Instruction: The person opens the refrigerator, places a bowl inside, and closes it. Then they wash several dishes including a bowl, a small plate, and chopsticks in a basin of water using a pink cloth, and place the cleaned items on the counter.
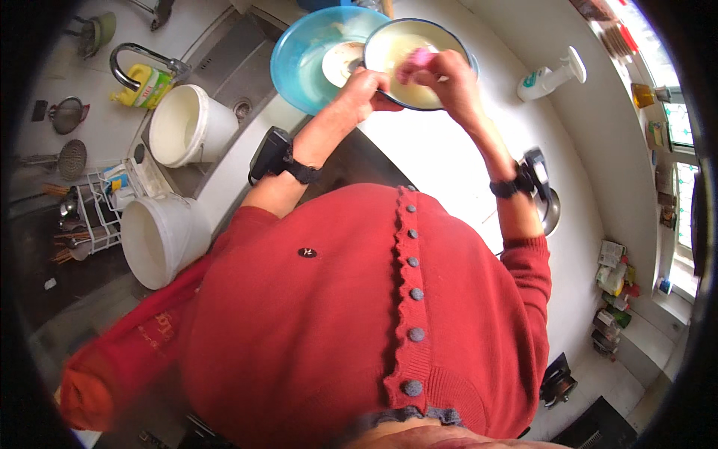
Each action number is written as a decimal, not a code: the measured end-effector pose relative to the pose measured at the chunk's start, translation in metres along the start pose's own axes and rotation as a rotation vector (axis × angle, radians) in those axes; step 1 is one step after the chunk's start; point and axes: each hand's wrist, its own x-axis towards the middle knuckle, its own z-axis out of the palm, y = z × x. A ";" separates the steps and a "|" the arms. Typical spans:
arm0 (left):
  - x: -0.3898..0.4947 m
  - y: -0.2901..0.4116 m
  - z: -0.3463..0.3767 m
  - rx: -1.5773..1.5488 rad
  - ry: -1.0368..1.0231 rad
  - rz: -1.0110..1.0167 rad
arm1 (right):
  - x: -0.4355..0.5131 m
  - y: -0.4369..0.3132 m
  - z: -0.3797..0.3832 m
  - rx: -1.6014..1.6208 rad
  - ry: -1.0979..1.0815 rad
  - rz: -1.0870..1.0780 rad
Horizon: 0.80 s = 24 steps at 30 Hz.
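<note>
A round cream-coloured bowl with a dark rim (439, 32) is at the top of the view, with pale cloudy liquid in it. My left hand (364, 92) grips the near-left side of this bowl. Inside the bowl, my right hand (455, 84) holds a pink scrubber or cloth (414, 63); motion blur hides its exact kind. A translucent blue plastic basin (294, 70) stands to the left, partly behind the bowl. It holds a round whitish object (336, 63), partly covered by the bowl and my left hand.
A white spray bottle (547, 78) is right of the bowl on the white countertop (454, 163). At left are the steel sink (224, 62), a chrome faucet (132, 53), a yellow detergent bottle (147, 87), and two white buckets (216, 123) (190, 236). A white wire rack (101, 210) holds utensils.
</note>
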 end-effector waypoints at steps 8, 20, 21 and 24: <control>0.019 0.001 -0.131 0.060 0.098 -0.024 | 0.081 -0.019 0.161 -0.281 -0.331 -0.082; 0.047 -0.026 -0.180 -0.049 0.028 -0.170 | 0.111 0.013 0.219 -0.322 -0.674 0.178; 0.049 -0.028 -0.181 -0.050 0.017 -0.170 | 0.110 0.019 0.226 -0.256 -0.723 0.161; 0.052 -0.028 -0.182 -0.065 0.034 -0.200 | 0.112 0.040 0.244 -0.359 -0.181 -0.293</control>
